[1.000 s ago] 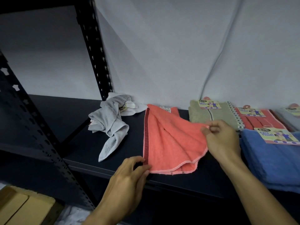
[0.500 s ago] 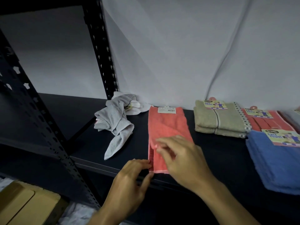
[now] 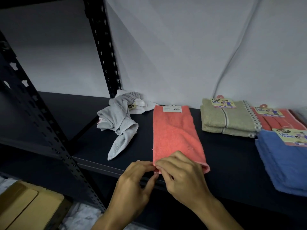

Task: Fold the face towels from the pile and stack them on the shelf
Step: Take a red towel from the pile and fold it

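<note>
Status: task partly complete.

Done: the coral towel (image 3: 176, 135) lies on the shelf (image 3: 232, 155) as a long narrow strip, folded lengthwise, at the centre of the view. Its paper tag (image 3: 172, 108) sits at the far end, toward 12 o'clock. Three stacks of folded towels lie toward 3 o'clock: a beige stack (image 3: 227, 120), a red stack (image 3: 280, 121) beyond it, and a blue stack (image 3: 285, 165) nearest the front edge.

In hand: both hands meet at the near left corner of the coral towel, at 6 o'clock of the strip. The left hand (image 3: 134, 185) pinches the corner between thumb and forefinger. The fingers of the right hand (image 3: 181, 175) are curled over the same edge and appear to pinch the layers together. This is judged to be an alignment of the corner layers ahead of a cross fold.

Left: fold the coral strip across its length, then place it on a stack. The pile (image 3: 121, 120) of crumpled grey and white towels, at 10 o'clock from the strip and just apart from it, is not yet folded. At least two towels appear to remain in it; the exact count cannot be determined.
</note>
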`<state>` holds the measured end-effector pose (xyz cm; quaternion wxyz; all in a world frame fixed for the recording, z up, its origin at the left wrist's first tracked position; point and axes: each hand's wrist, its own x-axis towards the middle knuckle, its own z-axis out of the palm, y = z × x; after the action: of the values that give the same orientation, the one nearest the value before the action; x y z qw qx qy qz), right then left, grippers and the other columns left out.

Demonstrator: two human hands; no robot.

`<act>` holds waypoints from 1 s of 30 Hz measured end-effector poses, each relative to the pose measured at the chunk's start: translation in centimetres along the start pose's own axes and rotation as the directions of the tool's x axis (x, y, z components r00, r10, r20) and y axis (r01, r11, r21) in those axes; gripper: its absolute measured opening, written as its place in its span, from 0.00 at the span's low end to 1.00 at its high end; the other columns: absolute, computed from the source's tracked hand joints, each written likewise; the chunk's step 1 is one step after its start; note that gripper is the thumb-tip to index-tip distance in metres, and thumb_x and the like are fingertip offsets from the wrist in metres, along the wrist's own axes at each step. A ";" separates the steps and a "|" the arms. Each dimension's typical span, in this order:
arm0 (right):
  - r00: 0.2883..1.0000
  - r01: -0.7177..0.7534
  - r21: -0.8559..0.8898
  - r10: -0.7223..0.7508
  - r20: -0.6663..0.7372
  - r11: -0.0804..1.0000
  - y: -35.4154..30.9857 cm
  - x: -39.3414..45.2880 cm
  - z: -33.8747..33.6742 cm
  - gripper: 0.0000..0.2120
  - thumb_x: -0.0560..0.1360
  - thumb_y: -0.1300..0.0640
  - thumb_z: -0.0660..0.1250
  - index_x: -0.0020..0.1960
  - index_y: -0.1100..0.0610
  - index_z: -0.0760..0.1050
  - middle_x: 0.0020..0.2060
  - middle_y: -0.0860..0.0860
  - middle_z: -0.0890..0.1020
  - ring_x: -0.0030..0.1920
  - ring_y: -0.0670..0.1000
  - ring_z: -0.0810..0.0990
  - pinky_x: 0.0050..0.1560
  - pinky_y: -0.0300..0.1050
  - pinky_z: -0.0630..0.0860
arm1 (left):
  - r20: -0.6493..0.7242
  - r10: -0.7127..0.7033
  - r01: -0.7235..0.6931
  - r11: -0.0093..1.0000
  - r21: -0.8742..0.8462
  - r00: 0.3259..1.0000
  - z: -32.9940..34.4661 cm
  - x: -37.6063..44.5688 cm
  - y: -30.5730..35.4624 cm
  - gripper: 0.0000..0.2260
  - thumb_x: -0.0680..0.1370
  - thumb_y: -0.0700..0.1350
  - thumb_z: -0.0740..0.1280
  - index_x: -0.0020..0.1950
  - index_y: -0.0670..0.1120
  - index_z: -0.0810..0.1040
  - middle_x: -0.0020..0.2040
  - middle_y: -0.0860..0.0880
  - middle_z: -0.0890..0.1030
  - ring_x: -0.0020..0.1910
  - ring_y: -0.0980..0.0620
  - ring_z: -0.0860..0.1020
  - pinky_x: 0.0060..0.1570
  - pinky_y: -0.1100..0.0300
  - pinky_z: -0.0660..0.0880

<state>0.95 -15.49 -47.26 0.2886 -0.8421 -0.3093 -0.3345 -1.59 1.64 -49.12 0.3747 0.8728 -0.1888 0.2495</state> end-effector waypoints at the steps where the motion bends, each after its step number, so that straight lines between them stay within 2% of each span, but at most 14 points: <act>1: 1.000 -0.003 -0.003 0.003 0.010 1.000 -0.1 -0.1 0.1 0.07 0.71 0.65 0.71 0.47 0.56 0.84 0.41 0.44 0.84 0.39 0.47 0.78 0.32 0.44 0.76 | 0.000 -0.004 0.004 1.000 -0.002 1.000 0.0 0.0 0.0 0.10 0.76 0.52 0.69 0.53 0.50 0.84 0.54 0.63 0.82 0.57 0.62 0.79 0.65 0.65 0.70; 4: 0.998 -0.008 -0.013 0.009 0.069 1.000 -0.5 -0.1 0.1 0.08 0.72 0.63 0.69 0.48 0.54 0.84 0.43 0.43 0.84 0.40 0.47 0.78 0.32 0.44 0.76 | -0.024 -0.040 0.040 0.999 -0.014 0.999 -0.2 -0.2 0.1 0.09 0.74 0.52 0.72 0.51 0.49 0.84 0.52 0.62 0.82 0.56 0.64 0.79 0.60 0.72 0.70; 6: 0.996 -0.012 -0.019 0.013 0.087 1.000 -0.8 -0.4 -0.6 0.09 0.71 0.63 0.69 0.50 0.55 0.83 0.46 0.43 0.84 0.45 0.46 0.79 0.36 0.43 0.77 | -0.031 -0.128 0.128 0.992 -0.015 0.991 -0.2 -0.4 0.1 0.12 0.71 0.49 0.78 0.52 0.51 0.82 0.52 0.63 0.81 0.55 0.69 0.77 0.55 0.77 0.68; 8: 0.999 -0.028 -0.068 0.031 0.043 0.997 -1.0 -1.4 -1.7 0.10 0.70 0.64 0.71 0.51 0.56 0.83 0.51 0.46 0.83 0.53 0.47 0.79 0.44 0.41 0.78 | -0.023 -0.196 0.197 0.980 0.039 0.980 -0.3 -0.3 0.5 0.21 0.68 0.53 0.77 0.59 0.52 0.78 0.54 0.62 0.79 0.55 0.69 0.75 0.53 0.79 0.67; 10: 0.990 -0.120 -0.157 0.106 -0.092 0.980 -1.1 -2.9 -3.1 0.09 0.70 0.64 0.72 0.49 0.57 0.83 0.50 0.48 0.82 0.56 0.50 0.78 0.47 0.41 0.77 | 0.008 -0.110 0.108 0.985 0.131 0.994 -0.6 0.3 1.1 0.27 0.69 0.59 0.73 0.64 0.51 0.74 0.60 0.59 0.76 0.59 0.66 0.73 0.54 0.74 0.68; 13: 0.900 -0.373 -0.218 0.295 -0.320 0.902 -0.8 -4.7 -5.0 0.03 0.70 0.61 0.72 0.44 0.56 0.84 0.43 0.49 0.79 0.47 0.51 0.76 0.37 0.42 0.75 | 0.106 0.061 -0.085 0.967 0.241 0.993 -0.3 1.7 2.1 0.25 0.73 0.60 0.71 0.64 0.48 0.76 0.66 0.55 0.74 0.65 0.58 0.73 0.54 0.66 0.73; 15: 0.864 -0.472 -0.276 0.377 -0.334 0.837 -0.2 -5.1 -5.7 0.02 0.70 0.60 0.74 0.42 0.55 0.84 0.39 0.47 0.75 0.42 0.50 0.73 0.28 0.39 0.69 | 0.165 0.110 -0.147 0.960 0.238 0.980 0.2 2.7 2.7 0.23 0.76 0.62 0.67 0.64 0.49 0.77 0.66 0.55 0.74 0.64 0.56 0.73 0.57 0.62 0.74; 17: 0.874 -0.473 -0.346 0.383 -0.300 0.810 0.3 -5.2 -5.8 0.01 0.71 0.59 0.74 0.42 0.54 0.84 0.35 0.46 0.73 0.38 0.50 0.72 0.24 0.38 0.66 | 0.228 0.155 -0.208 0.951 0.228 0.961 0.9 3.8 3.1 0.22 0.77 0.62 0.64 0.63 0.49 0.78 0.63 0.55 0.76 0.62 0.55 0.75 0.61 0.58 0.75; 19: 0.891 -0.447 -0.395 0.359 -0.279 0.802 0.5 -5.0 -5.8 0.06 0.73 0.55 0.68 0.41 0.54 0.84 0.32 0.46 0.71 0.35 0.50 0.71 0.23 0.37 0.62 | 0.286 0.197 -0.269 0.932 0.242 0.938 1.5 4.8 3.7 0.20 0.77 0.61 0.63 0.62 0.49 0.79 0.60 0.54 0.78 0.58 0.54 0.77 0.60 0.56 0.75; 24: 0.900 -0.431 -0.458 0.330 -0.285 0.778 1.0 -4.5 -5.6 0.14 0.74 0.50 0.62 0.38 0.55 0.83 0.29 0.47 0.71 0.32 0.51 0.72 0.27 0.36 0.58 | 0.367 0.243 -0.377 0.854 0.358 0.898 2.3 6.3 4.5 0.18 0.74 0.59 0.62 0.55 0.50 0.81 0.49 0.55 0.83 0.44 0.53 0.80 0.52 0.60 0.74; 28: 0.900 -0.431 -0.478 0.328 -0.286 0.765 1.2 -3.9 -5.5 0.10 0.72 0.51 0.67 0.37 0.56 0.82 0.29 0.48 0.72 0.32 0.52 0.73 0.25 0.37 0.60 | 0.331 0.219 -0.339 0.868 0.363 0.918 2.5 6.7 4.7 0.12 0.77 0.53 0.62 0.51 0.50 0.82 0.43 0.54 0.84 0.39 0.52 0.81 0.55 0.53 0.77; 30: 0.904 -0.425 -0.495 0.322 -0.282 0.758 1.1 -3.8 -5.4 0.08 0.70 0.52 0.69 0.38 0.56 0.82 0.29 0.48 0.73 0.32 0.52 0.73 0.25 0.37 0.61 | 0.293 0.187 -0.290 0.884 0.365 0.938 2.4 6.8 5.1 0.08 0.76 0.52 0.66 0.49 0.50 0.83 0.39 0.54 0.84 0.36 0.52 0.80 0.48 0.55 0.78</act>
<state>-2.52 -21.17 -47.11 0.1244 -0.8998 0.0012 -0.4182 1.92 -4.47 -43.80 0.1263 0.9252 -0.2855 0.2159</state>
